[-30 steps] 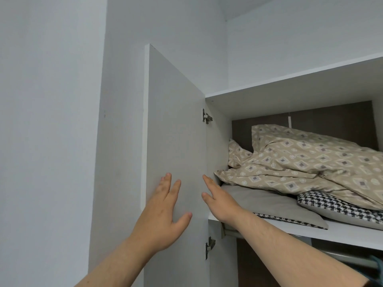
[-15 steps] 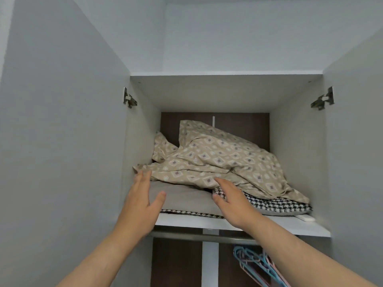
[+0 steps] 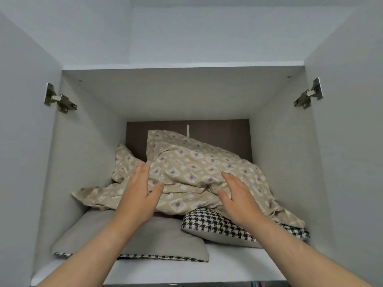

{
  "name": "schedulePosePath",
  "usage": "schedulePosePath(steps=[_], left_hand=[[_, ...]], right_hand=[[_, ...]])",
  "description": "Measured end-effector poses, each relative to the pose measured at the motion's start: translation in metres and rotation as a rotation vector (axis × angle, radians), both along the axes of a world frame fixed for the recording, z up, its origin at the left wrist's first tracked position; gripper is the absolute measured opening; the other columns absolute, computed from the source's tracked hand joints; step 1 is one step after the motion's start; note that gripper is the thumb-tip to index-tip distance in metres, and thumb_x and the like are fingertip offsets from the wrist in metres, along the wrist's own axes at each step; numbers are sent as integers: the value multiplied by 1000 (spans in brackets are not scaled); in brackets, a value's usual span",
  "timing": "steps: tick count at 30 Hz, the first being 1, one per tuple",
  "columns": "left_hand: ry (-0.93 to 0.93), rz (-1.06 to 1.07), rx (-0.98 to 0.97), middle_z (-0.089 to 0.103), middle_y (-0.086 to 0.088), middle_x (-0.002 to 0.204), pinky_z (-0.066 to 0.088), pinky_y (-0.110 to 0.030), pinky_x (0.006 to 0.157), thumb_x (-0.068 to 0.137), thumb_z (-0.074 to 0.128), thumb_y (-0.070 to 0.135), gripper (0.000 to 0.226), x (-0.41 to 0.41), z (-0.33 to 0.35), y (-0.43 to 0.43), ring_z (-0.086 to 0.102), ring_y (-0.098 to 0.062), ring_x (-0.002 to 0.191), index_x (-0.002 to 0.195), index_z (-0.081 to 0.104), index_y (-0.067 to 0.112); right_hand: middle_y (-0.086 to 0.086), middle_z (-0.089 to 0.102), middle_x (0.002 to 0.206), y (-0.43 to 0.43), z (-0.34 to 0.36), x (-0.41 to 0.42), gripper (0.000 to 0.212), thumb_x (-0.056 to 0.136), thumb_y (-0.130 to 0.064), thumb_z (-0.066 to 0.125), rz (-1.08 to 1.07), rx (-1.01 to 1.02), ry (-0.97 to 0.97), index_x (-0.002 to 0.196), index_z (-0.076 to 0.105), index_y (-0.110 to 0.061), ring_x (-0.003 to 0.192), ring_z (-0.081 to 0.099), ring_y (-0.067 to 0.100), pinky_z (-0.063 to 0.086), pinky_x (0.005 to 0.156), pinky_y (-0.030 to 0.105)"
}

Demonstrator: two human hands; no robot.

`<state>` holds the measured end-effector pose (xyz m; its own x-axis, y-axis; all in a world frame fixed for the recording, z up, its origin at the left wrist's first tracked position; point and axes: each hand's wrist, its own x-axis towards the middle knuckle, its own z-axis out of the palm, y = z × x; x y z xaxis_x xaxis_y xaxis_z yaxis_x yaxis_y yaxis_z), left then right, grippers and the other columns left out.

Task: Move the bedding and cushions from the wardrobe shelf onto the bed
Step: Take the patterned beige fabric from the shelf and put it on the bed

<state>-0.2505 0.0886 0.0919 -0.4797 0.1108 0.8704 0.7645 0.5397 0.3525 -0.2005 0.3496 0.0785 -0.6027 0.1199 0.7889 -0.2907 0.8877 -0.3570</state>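
Both hands, left hand [image 3: 138,195] and right hand [image 3: 238,195], fingers straight and loosely spread, reach the soft, floppy bedding [image 3: 199,172], probably best gathered in bunched handfuls near the shelf [image 3: 238,264] front edge.

Two hands [image 3: 136,196] [image 3: 238,198], two cushions [image 3: 163,239] [image 3: 209,224], one bedding pile [image 3: 196,168], two hinges [image 3: 60,100] [image 3: 308,96]

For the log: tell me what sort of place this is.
Probably a bedroom wardrobe: door hinges, a shelf holding patterned bedding, a grey cushion and a checked cushion.
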Motion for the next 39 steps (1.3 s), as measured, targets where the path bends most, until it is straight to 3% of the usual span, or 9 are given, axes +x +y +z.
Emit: schedulePosePath(steps=[13, 18, 22, 24, 27, 31, 33, 35, 39], left_hand=[[74, 29, -75, 4, -4, 161, 9, -39, 119, 92, 42, 49, 74, -109, 71, 67, -2, -16, 147, 152, 11, 19], [35, 162, -123, 10, -8, 161, 14, -43, 117, 90, 40, 56, 77, -171, 101, 83, 4, -25, 147, 151, 14, 17], [-90, 293, -185, 29, -15, 154, 28, -50, 111, 85, 39, 67, 82, -223, 119, 104, 22, -34, 142, 146, 30, 13], [-230, 312, -192, 36, -17, 149, 34, -51, 106, 76, 33, 80, 95, -247, 123, 110, 32, -37, 136, 143, 37, 12], [-352, 322, -192, 43, -19, 144, 38, -55, 100, 45, 21, 101, 131, -277, 122, 123, 42, -41, 128, 141, 38, 13], [-331, 401, -169, 50, -23, 135, 43, -49, 95, 32, 22, 105, 148, -301, 118, 132, 48, -41, 120, 139, 38, 4], [-390, 414, -123, 61, -22, 118, 48, -44, 88, 25, 23, 105, 155, -311, 117, 132, 59, -40, 104, 135, 39, -4], [-397, 442, -98, 67, -18, 103, 50, -41, 82, 25, 26, 105, 147, -321, 112, 132, 65, -36, 88, 123, 51, -1], [-324, 523, -100, 63, -16, 113, 49, -42, 84, 49, 37, 95, 109, -333, 98, 141, 60, -37, 99, 116, 50, 10]], right_hand=[[-1, 31, 157, 64, 42, -70, 56, 99, -38, 41, -197, 35, 67, 151, 28, -24, 145, 22, 16, 18, 118, 32], [2, 29, 157, 87, 53, -98, 57, 99, -40, 38, -324, -16, 39, 152, 27, -22, 144, 23, 21, 21, 118, 35], [13, 40, 147, 123, 56, -120, 56, 97, -41, 39, -512, -125, -15, 147, 33, -17, 134, 35, 33, 32, 110, 40], [19, 45, 138, 141, 55, -132, 56, 96, -44, 39, -594, -182, -62, 143, 36, -14, 128, 40, 38, 33, 106, 41], [24, 47, 135, 167, 50, -152, 60, 96, -49, 37, -646, -258, -121, 144, 35, -13, 126, 43, 40, 33, 104, 41], [23, 48, 136, 198, 40, -186, 71, 90, -61, 35, -632, -374, -199, 143, 36, -15, 126, 44, 41, 36, 105, 43], [22, 51, 136, 207, 37, -204, 79, 86, -68, 33, -620, -431, -222, 143, 38, -12, 124, 47, 40, 39, 104, 42], [18, 53, 137, 210, 37, -222, 88, 84, -74, 29, -584, -482, -247, 142, 39, -8, 123, 50, 37, 40, 101, 40], [12, 56, 136, 212, 40, -247, 106, 69, -88, 33, -504, -550, -210, 140, 43, -9, 120, 54, 34, 44, 96, 38]])
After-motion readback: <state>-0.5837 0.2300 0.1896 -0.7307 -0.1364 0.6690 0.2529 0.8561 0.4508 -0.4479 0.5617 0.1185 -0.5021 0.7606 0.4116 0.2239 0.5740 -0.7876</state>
